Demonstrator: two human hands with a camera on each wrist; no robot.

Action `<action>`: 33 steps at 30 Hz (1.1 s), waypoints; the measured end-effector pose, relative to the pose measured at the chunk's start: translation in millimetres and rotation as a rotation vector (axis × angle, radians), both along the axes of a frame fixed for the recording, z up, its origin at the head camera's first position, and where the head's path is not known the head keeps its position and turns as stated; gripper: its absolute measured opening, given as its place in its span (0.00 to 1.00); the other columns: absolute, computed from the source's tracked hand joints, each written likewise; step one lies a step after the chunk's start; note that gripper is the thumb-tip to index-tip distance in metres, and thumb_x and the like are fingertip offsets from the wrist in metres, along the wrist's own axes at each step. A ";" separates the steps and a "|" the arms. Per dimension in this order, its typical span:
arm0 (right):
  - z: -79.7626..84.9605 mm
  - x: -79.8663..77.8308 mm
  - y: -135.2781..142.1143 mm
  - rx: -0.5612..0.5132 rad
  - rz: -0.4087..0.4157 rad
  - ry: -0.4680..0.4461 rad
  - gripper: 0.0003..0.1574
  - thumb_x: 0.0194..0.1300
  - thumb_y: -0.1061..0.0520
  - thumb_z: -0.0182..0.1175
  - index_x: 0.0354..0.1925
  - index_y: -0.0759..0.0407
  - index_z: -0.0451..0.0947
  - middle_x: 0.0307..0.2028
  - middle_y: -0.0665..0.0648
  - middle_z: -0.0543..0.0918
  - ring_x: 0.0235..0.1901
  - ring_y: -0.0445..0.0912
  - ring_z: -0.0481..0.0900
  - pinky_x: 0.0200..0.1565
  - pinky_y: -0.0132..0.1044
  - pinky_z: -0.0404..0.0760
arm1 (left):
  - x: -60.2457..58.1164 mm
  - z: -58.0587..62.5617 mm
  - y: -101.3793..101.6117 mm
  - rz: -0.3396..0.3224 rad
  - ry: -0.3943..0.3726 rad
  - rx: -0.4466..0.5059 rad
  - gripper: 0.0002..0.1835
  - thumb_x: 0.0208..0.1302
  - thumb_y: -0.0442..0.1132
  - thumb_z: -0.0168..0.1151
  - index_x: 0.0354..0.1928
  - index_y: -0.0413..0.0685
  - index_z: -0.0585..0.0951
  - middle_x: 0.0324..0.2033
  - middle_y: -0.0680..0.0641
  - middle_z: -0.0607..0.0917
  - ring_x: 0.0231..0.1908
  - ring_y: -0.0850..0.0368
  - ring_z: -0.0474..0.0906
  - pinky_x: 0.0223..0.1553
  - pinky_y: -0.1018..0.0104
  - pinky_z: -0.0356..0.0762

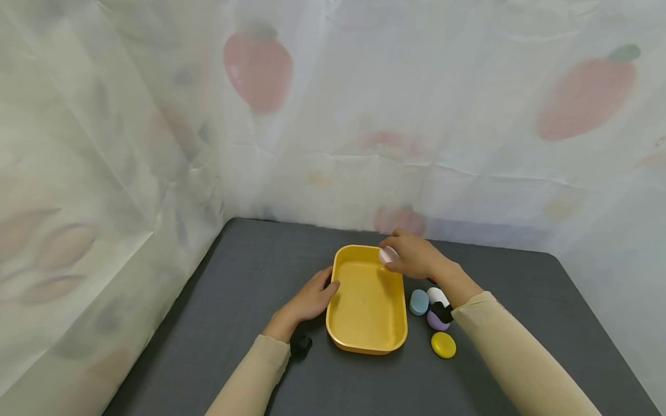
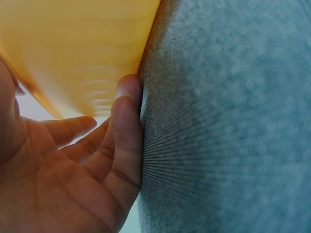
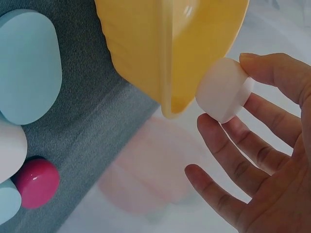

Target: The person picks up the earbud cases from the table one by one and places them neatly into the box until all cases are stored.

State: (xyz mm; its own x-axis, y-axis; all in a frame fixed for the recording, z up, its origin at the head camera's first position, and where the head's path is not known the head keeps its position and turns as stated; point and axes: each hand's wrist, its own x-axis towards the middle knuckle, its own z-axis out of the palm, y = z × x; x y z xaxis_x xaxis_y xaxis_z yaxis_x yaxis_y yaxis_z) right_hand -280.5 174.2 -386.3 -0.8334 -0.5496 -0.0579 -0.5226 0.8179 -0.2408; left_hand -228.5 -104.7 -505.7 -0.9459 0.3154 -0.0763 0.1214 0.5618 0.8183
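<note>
A yellow rectangular plastic tub [image 1: 366, 300] stands on the dark table, and no objects show inside it. My left hand [image 1: 310, 296] grips its left side, thumb over the rim and fingers along the outer wall. In the left wrist view the fingertips [image 2: 129, 87] sit low between the tub wall [image 2: 73, 53] and the grey cloth. Over the tub's far right corner, my right hand [image 1: 413, 256] pinches a small pale pink rounded block [image 3: 223, 90] between thumb and fingers. The block is above rim height, and the little finger extends away from it.
Right of the tub lie a light blue rounded piece [image 1: 418, 302], a white one [image 1: 437, 296], a purple one [image 1: 438, 321] and a yellow disc [image 1: 443, 345]. A magenta round piece [image 3: 38, 183] shows in the right wrist view. Printed curtains [image 1: 416, 115] border the table.
</note>
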 end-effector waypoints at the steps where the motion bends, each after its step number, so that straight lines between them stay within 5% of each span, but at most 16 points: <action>1: -0.2 -0.1 -0.5 -0.001 0.005 0.002 0.31 0.67 0.49 0.70 0.66 0.55 0.80 0.60 0.62 0.78 0.48 0.53 0.81 0.55 0.54 0.82 | 0.1 0.0 0.0 -0.001 0.000 0.001 0.33 0.83 0.53 0.45 0.82 0.50 0.57 0.76 0.41 0.66 0.75 0.43 0.64 0.73 0.41 0.64; 18: -6.6 1.4 -9.3 0.014 -0.024 -0.041 0.31 0.69 0.47 0.69 0.67 0.52 0.79 0.66 0.63 0.75 0.57 0.59 0.80 0.61 0.58 0.79 | -0.1 0.9 -0.1 0.006 0.000 -0.011 0.33 0.83 0.53 0.45 0.82 0.50 0.57 0.76 0.41 0.66 0.75 0.43 0.64 0.73 0.41 0.63; 33: -18.2 2.1 -16.3 0.021 -0.020 -0.066 0.31 0.69 0.47 0.69 0.67 0.52 0.79 0.59 0.59 0.77 0.47 0.52 0.81 0.57 0.54 0.81 | 2.1 -0.1 -1.5 0.000 -0.002 -0.003 0.33 0.83 0.53 0.45 0.82 0.50 0.57 0.76 0.42 0.66 0.75 0.44 0.65 0.73 0.41 0.64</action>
State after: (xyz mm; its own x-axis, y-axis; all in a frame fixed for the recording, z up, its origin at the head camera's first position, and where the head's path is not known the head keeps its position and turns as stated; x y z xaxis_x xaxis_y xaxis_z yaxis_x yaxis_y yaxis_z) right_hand -278.4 157.9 -404.5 -0.8382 -0.5310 -0.1244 -0.4898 0.8332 -0.2566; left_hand -226.4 -106.2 -505.8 -0.9458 0.3150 -0.0787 0.1198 0.5640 0.8171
